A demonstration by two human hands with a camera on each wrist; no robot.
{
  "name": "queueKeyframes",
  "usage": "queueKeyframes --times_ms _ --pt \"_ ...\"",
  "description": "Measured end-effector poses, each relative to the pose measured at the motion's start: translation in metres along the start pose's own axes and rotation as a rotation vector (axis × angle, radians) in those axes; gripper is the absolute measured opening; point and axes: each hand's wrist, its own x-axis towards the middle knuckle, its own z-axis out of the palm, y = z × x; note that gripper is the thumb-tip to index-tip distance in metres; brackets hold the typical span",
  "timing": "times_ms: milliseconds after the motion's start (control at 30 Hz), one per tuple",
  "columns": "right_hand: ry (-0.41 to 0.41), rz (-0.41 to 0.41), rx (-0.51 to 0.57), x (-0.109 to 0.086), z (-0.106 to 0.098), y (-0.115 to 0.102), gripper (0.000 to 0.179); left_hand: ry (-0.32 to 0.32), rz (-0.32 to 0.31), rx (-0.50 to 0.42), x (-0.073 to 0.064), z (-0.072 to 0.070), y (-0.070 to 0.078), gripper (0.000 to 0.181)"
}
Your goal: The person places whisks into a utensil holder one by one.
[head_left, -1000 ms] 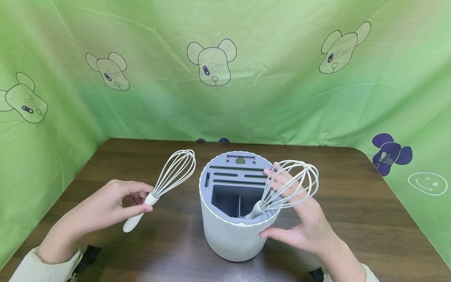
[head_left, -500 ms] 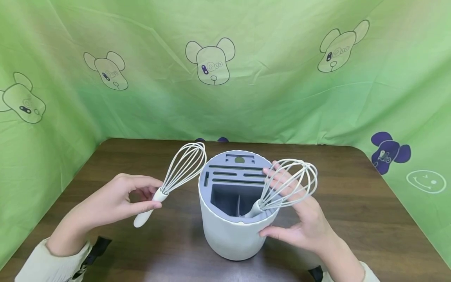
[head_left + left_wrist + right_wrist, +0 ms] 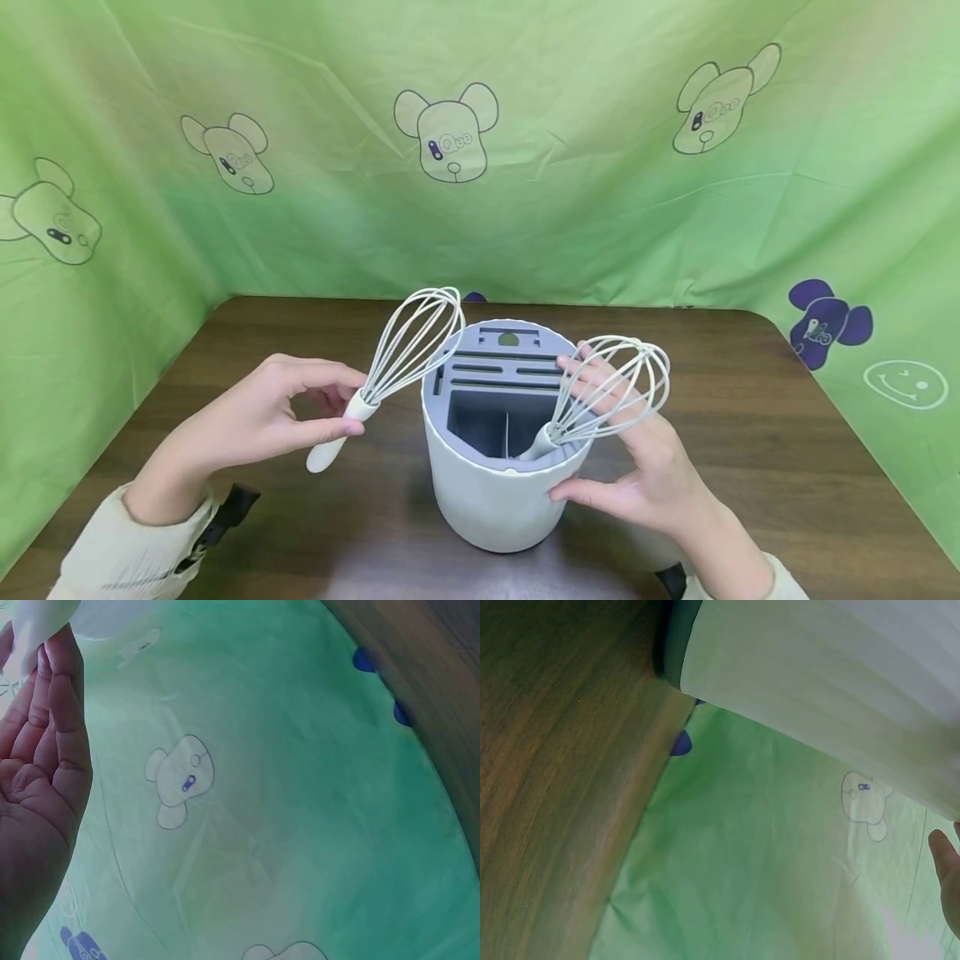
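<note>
A white whisk (image 3: 412, 350) is tilted up in my left hand (image 3: 285, 412), pinched between thumb and fingers near the top of its handle. Its wire loops overlap the left rim of a round white utensil holder (image 3: 498, 508) in the head view. In the left wrist view, my left hand (image 3: 45, 750) has the pale handle (image 3: 41, 626) at its fingertips. A second whisk (image 3: 607, 387) leans right, its handle in the holder's front compartment. My right hand (image 3: 637, 467) rests on the holder's right side, fingers fairly straight behind this whisk's wires, thumb touching the front wall.
The holder's grey insert (image 3: 468, 375) has several narrow slots at the back and a deep divided compartment (image 3: 476, 421) in front. Under it lies a dark wooden table (image 3: 750, 400). Green printed cloth (image 3: 562, 225) hangs behind and along both sides.
My left hand has moved right and slightly away with its whisk, bringing the wire loops to the holder's left rim. My right hand, the holder and the second whisk have stayed in place.
</note>
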Motion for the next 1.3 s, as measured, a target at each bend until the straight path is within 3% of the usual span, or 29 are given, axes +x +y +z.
queueKeyframes --times_ms 200,733,967,1133,1300 --pt "-0.002 0.005 -0.004 -0.001 0.000 0.000 0.080 0.050 0.057 0.005 0.007 0.001 0.003 0.042" --pt "-0.008 0.003 0.008 0.000 0.000 -0.001 0.079 0.169 0.012 -0.022 0.022 0.004 0.020 0.039" --pt "-0.011 0.007 0.011 0.000 0.001 -0.001 0.080 0.256 0.084 -0.026 0.033 0.009 0.023 0.040" --pt "-0.011 0.004 0.012 0.000 0.001 -0.001 0.080 0.294 0.067 -0.031 0.041 0.011 0.027 0.040" --pt "-0.009 0.003 0.011 0.000 0.001 -0.001 0.080 0.334 0.095 -0.065 0.049 0.014 0.031 0.038"
